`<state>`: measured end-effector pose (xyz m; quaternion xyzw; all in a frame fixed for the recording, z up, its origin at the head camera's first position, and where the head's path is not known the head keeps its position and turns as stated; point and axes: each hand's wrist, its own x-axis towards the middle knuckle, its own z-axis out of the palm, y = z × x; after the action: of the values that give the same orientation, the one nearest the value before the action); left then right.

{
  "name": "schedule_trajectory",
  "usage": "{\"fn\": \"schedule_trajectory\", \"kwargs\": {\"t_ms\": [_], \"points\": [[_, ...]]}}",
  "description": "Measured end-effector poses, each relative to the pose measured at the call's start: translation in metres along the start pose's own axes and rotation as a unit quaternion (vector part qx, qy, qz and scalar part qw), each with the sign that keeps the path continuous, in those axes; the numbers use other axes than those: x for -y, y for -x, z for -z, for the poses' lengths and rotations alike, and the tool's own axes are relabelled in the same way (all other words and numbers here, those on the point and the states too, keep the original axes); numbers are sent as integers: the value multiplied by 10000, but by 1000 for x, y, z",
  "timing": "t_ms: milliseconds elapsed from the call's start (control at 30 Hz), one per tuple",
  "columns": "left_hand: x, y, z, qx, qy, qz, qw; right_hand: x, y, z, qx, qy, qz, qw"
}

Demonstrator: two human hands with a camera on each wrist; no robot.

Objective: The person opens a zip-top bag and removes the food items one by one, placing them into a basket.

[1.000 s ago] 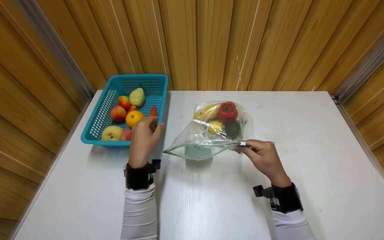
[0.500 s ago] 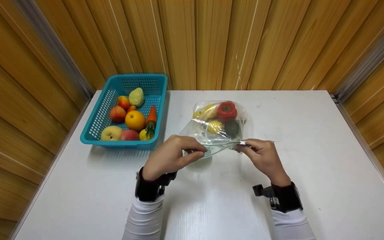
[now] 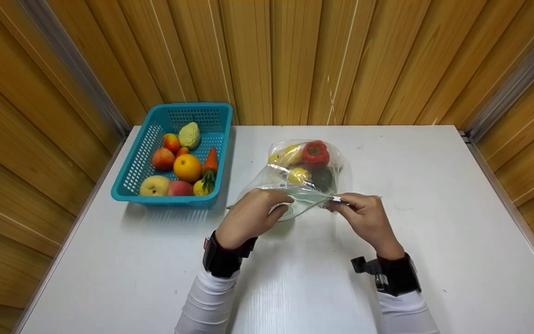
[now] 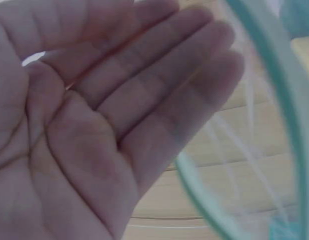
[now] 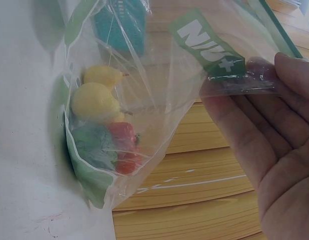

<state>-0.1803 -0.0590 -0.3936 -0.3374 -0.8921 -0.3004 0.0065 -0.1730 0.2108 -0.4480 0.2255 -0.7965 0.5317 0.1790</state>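
Note:
A clear zip bag [image 3: 267, 178] lies on the table with its mouth toward me. Through the plastic show a red bell pepper [image 3: 316, 154], long yellow produce [image 3: 288, 155], a yellow fruit [image 3: 298, 175] and a dark green item [image 3: 321, 178]. My right hand [image 3: 364, 218] pinches the bag's rim beside the white slider [image 3: 337, 199]; a green label [image 5: 207, 45] is by its fingertips in the right wrist view. My left hand [image 3: 253, 215] is at the bag's mouth. In the left wrist view its fingers [image 4: 159, 95] are fairly straight beside the green zip strip [image 4: 279, 90], with nothing in the palm.
A teal basket [image 3: 130, 160] stands to the left, holding an orange [image 3: 187, 168], a carrot [image 3: 210, 161], a pale green cabbage-like vegetable [image 3: 189, 135] and several other fruits. Wood-look panels [image 3: 295, 60] rise behind the white table [image 3: 415, 171].
My left hand has moved right, from over the basket to the bag's mouth. The right hand keeps its pinch on the bag's rim in the same place.

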Motion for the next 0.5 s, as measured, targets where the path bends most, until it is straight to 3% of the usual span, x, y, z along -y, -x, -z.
{"fn": "schedule_trajectory", "kwargs": {"t_ms": [500], "points": [[18, -28, -40, -518, -762, -179, 9956, 1, 0, -1, -17, -22, -9, 10000]]}}
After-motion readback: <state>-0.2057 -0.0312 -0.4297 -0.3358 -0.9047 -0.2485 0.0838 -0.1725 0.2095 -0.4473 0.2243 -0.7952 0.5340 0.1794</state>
